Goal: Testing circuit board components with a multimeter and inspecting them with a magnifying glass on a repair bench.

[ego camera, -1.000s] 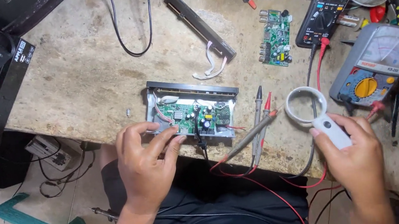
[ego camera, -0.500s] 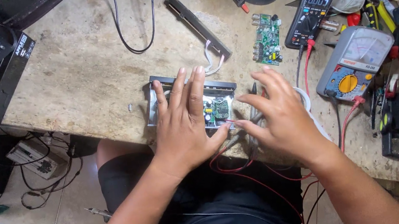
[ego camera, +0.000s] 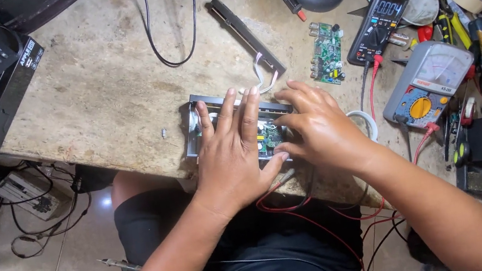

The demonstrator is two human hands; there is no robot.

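Fingers of your left hand [ego camera: 232, 156] lie spread flat on the open box [ego camera: 198, 107] at the near edge of the table [ego camera: 100, 86], covering most of its board [ego camera: 268, 139]. Your right hand [ego camera: 319, 127] rests just beside it, fingers loosely apart and curled over the box's right end, gripping nothing. Red leads [ego camera: 303, 212] hang below; two meters [ego camera: 431, 85] sit to the right.

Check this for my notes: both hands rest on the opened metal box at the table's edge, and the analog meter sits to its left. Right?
Not quite. The head view shows both the left hand and right hand on the opened metal box, but the analog meter sits to its right.
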